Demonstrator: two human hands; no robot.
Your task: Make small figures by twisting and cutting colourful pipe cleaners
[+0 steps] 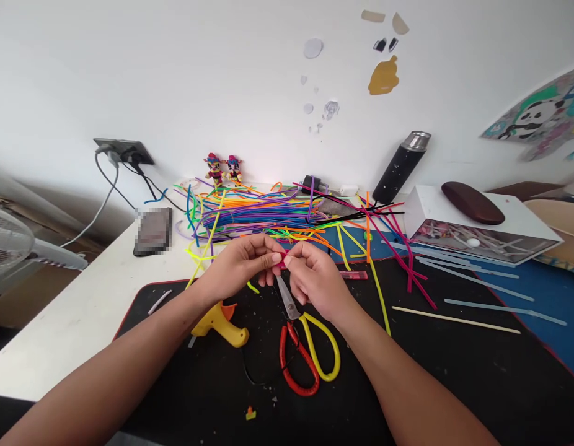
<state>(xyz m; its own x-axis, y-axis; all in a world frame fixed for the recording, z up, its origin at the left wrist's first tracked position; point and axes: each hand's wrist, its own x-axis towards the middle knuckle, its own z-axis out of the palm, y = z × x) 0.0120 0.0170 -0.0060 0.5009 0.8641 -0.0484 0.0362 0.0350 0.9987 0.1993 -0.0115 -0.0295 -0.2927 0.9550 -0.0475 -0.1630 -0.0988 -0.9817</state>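
My left hand (243,263) and my right hand (315,275) meet above the black mat (454,371), and both pinch a small pink piece of pipe cleaner (282,259) between their fingertips. Directly below them lie scissors (305,347) with one red and one yellow handle. A yellow glue gun (220,322) rests on the mat under my left wrist. Behind the hands spreads a heap of colourful pipe cleaners (263,217).
A black flask (401,166) stands at the back. A white box (477,226) with a dark case on top sits to the right. Clear glue sticks (473,279) and a thin wooden stick (454,319) lie on the right. A phone (152,230), cables and a fan (17,248) are at the left.
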